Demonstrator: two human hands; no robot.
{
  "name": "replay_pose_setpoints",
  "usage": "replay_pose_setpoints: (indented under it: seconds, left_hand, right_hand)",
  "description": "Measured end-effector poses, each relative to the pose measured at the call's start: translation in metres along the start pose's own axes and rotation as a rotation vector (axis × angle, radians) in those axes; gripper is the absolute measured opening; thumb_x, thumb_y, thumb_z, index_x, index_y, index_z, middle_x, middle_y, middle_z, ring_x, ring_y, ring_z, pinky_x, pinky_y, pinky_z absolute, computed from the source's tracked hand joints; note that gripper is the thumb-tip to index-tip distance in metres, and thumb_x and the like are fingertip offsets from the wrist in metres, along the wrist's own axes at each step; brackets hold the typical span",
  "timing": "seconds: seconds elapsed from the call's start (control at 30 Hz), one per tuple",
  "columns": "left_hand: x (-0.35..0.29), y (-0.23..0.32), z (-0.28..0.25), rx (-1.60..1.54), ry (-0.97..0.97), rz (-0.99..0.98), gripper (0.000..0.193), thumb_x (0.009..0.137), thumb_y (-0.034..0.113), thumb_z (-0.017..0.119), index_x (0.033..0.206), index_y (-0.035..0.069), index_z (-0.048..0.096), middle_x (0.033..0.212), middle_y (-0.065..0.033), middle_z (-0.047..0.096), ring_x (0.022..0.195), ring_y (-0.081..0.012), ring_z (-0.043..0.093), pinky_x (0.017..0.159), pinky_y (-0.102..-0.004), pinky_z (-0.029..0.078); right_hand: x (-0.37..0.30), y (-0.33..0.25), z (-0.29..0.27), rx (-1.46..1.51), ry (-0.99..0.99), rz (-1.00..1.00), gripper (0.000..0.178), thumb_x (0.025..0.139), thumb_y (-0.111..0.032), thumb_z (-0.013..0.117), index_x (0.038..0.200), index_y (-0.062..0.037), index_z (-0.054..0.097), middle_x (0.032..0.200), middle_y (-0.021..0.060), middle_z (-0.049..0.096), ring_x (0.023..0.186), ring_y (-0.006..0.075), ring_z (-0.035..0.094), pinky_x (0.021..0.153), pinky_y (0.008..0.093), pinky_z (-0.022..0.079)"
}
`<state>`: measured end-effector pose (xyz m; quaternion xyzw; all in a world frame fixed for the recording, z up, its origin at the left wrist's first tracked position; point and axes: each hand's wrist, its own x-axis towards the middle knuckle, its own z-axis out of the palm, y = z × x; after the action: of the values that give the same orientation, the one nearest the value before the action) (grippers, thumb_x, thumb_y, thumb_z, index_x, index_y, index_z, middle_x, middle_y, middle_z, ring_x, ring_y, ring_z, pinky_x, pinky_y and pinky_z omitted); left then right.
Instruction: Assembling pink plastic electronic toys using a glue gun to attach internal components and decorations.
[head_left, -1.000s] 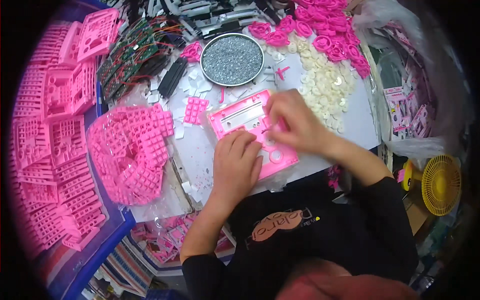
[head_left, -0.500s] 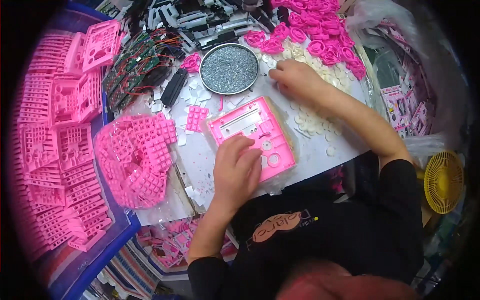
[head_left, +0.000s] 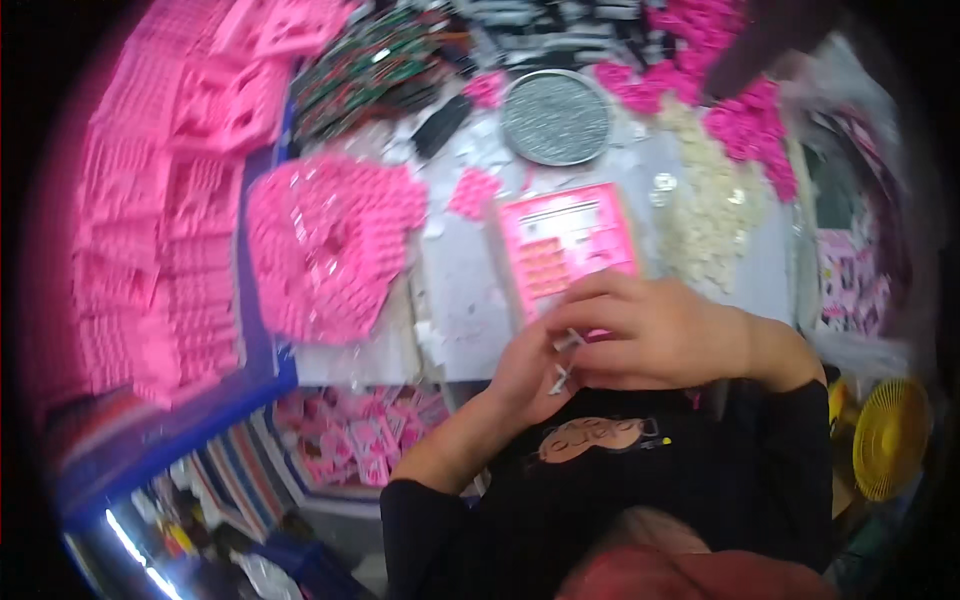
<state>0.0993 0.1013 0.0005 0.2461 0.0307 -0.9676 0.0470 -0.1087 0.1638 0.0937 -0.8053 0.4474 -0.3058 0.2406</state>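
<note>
My left hand (head_left: 528, 362) and my right hand (head_left: 655, 332) meet over the near edge of a pink plastic casing (head_left: 614, 222). Small white pieces (head_left: 568, 341) show between the curled fingers of both hands; blur hides their exact kind. The casing lies open side up, with a block of pinkish-orange keypad squares (head_left: 543, 268) in its left half and a pale window strip across its far part. My right fingers cover its near right corner. Beyond it stands a round metal tin (head_left: 557, 160) filled with small grey metal bits.
Cream discs (head_left: 705, 215) spread on the right, with magenta plastic rings (head_left: 755, 135) behind them. At left are a bag of pink keypads (head_left: 325, 255) and a blue-edged bin of pink casings (head_left: 205, 180). Wired circuit boards (head_left: 365, 75) lie behind. A blurred dark shape (head_left: 770, 45) crosses the back right.
My right hand has come back from the cream discs to my left hand, and white pieces now show between them. My left hand has moved toward the casing's near edge. The whole view has shifted.
</note>
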Motion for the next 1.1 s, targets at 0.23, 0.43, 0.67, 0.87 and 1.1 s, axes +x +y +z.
replay_pose_setpoints:
  seconds: [0.23,0.43,0.67,0.87,1.1]
  left_hand:
    - [-0.122,0.057,-0.062,0.693,-0.188,-0.252,0.040,0.103,0.036,0.059,0.085,0.001,0.065,0.077,-0.0095,0.062,0.060,-0.0143,0.058,0.050,-0.0270,0.041]
    - [-0.165,0.071,-0.235,0.542,0.930,0.272,0.043,0.097,0.039,0.063,0.097,-0.003,0.068,0.095,-0.0195,0.068,0.085,-0.0296,0.065,0.079,-0.0451,0.053]
    - [-0.139,0.066,-0.087,2.038,0.449,-0.169,0.046,0.093,0.036,0.068,0.123,0.002,0.064,0.118,-0.0240,0.067,0.109,-0.0420,0.065,0.091,-0.0494,0.052]
    - [-0.085,0.120,0.086,2.183,-0.061,0.537,0.029,0.088,0.015,0.075,0.115,0.004,0.071,0.110,-0.0134,0.073,0.100,-0.0317,0.070,0.085,-0.0391,0.055]
    - [0.055,0.202,0.151,2.932,0.591,0.454,0.023,0.090,0.026,0.071,0.096,0.004,0.073,0.101,-0.0174,0.072,0.096,-0.0368,0.069,0.082,-0.0465,0.054]
  right_hand:
    - [-0.015,0.007,-0.016,0.177,0.126,0.038,0.021,0.073,-0.004,0.083,0.086,-0.0037,0.067,0.091,0.0102,0.067,0.084,0.0293,0.066,0.071,0.0395,0.054]
    - [-0.014,0.012,-0.013,0.040,0.113,0.053,0.022,0.073,-0.005,0.083,0.085,-0.0034,0.065,0.088,0.0089,0.067,0.080,0.0293,0.065,0.068,0.0382,0.053]
    - [-0.007,0.010,-0.025,-0.040,0.162,0.014,0.020,0.073,-0.004,0.082,0.084,-0.0035,0.065,0.085,0.0086,0.066,0.076,0.0285,0.065,0.064,0.0373,0.052]
    - [-0.006,0.018,-0.041,-0.068,0.340,-0.023,0.018,0.074,-0.002,0.082,0.083,-0.0039,0.066,0.081,0.0086,0.068,0.072,0.0267,0.066,0.060,0.0355,0.051]
    - [-0.014,0.027,-0.063,-0.228,0.459,0.073,0.013,0.078,-0.003,0.079,0.083,-0.0046,0.068,0.080,0.0069,0.068,0.071,0.0244,0.065,0.061,0.0338,0.049]
